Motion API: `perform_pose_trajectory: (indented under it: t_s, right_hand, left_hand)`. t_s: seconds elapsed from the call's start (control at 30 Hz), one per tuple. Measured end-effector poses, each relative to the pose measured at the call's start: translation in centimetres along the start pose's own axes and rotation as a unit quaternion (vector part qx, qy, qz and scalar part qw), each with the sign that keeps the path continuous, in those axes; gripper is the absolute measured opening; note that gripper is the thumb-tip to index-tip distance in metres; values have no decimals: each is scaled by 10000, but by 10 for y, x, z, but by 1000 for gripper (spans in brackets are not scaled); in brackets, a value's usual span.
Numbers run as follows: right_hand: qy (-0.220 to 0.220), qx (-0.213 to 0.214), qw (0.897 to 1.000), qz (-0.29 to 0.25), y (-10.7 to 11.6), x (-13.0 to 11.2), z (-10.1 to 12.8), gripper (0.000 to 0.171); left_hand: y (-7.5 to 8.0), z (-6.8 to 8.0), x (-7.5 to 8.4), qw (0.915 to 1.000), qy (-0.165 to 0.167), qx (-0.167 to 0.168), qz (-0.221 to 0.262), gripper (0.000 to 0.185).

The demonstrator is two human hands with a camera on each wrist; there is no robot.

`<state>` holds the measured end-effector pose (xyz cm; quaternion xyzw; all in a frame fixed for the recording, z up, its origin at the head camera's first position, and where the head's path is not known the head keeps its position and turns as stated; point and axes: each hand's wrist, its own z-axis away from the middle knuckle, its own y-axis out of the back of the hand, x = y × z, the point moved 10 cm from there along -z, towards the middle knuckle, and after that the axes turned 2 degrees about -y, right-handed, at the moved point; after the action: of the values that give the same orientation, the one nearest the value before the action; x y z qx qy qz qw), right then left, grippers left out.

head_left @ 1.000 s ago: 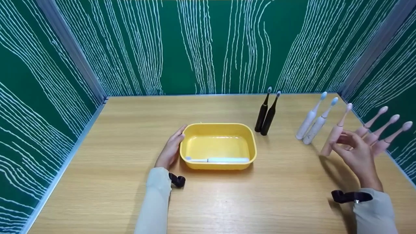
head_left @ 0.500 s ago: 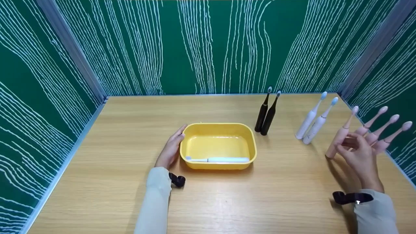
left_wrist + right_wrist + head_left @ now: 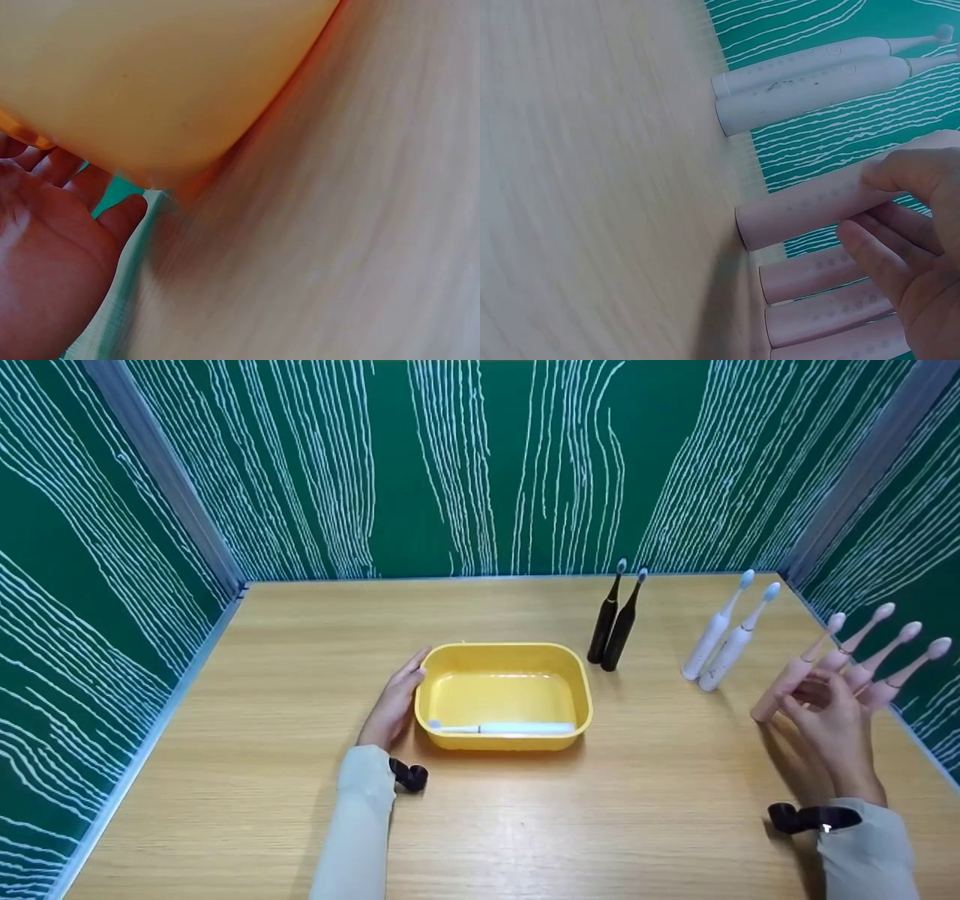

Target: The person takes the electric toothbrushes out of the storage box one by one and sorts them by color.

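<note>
A person's right hand [image 3: 829, 716] pinches the nearest pink electric toothbrush [image 3: 795, 675] by its handle between thumb and fingertips, at the right edge of the wooden tabletop [image 3: 300, 675]. The brush leans to the right with its foot on the wood, just beside three more pink toothbrushes [image 3: 881, 660] standing in a row behind it. To their left stand two white toothbrushes [image 3: 724, 641], and farther left, two black toothbrushes [image 3: 613, 622]. At the centre sits a yellow tray [image 3: 581, 697] with one white toothbrush [image 3: 502, 728] lying along its near wall. The left hand [image 3: 394, 701] rests flat on the tabletop, fingers straight and loose against the tray's left side, gripping nothing. Green panels [image 3: 480, 465] streaked with white lines wall in the tabletop on three sides.
</note>
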<state>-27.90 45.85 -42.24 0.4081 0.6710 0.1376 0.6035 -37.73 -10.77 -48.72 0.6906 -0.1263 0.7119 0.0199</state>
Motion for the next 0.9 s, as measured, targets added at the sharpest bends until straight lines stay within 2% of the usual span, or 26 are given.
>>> perform_pose_trajectory:
  t_s: [0.33,0.7,0.9]
  right_hand:
    - [-174,44,9997,-180,1,7,2,56]
    - [-279,-88,9995,-81,0,10,2,59]
    - [73,337,9988,-346,10,1,0,52]
  left_hand:
    - [3,1,-2,9998,100,126,-128,49]
    - [2,2,0,9998,3,100,-178,50]
    - [1,2,2,9998,-17,84,-191,50]
